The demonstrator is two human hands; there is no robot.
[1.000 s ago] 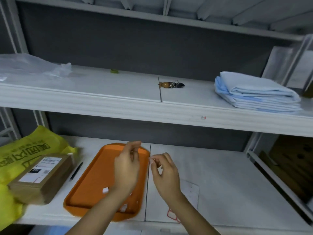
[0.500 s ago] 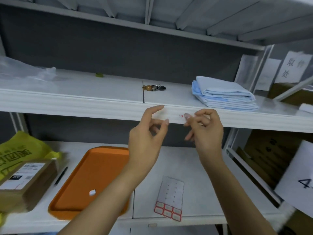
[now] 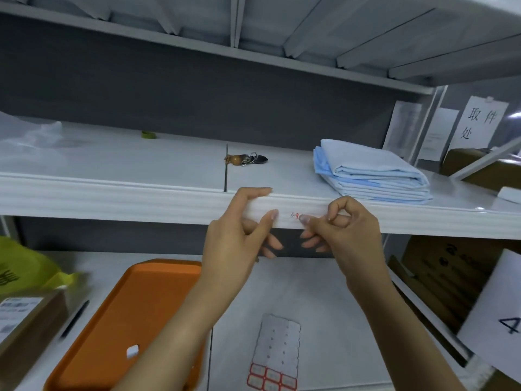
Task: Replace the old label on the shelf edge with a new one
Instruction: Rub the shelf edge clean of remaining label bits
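Note:
A small white label with red marks (image 3: 294, 216) lies on the front face of the white shelf edge (image 3: 141, 203). My right hand (image 3: 346, 232) is just to its right; the thumb tip presses the label's right end and the other fingers are curled. My left hand (image 3: 239, 235) rests on the same edge just left of the label, index finger on the top lip, thumb on the face. On the lower shelf lies a label sheet (image 3: 277, 345) with a few red-bordered labels left at its near end.
An orange tray (image 3: 93, 348) holding a small white scrap (image 3: 132, 351) sits lower left, beside a pen (image 3: 74, 320), a cardboard parcel (image 3: 25, 323) and a yellow bag (image 3: 25, 266). Keys (image 3: 245, 159), folded blue cloth (image 3: 372, 176) and clear plastic (image 3: 28, 134) lie on the upper shelf.
Both hands rose from above the lower shelf to the upper shelf's front edge. The small label my right hand carried now lies against the edge under the thumb.

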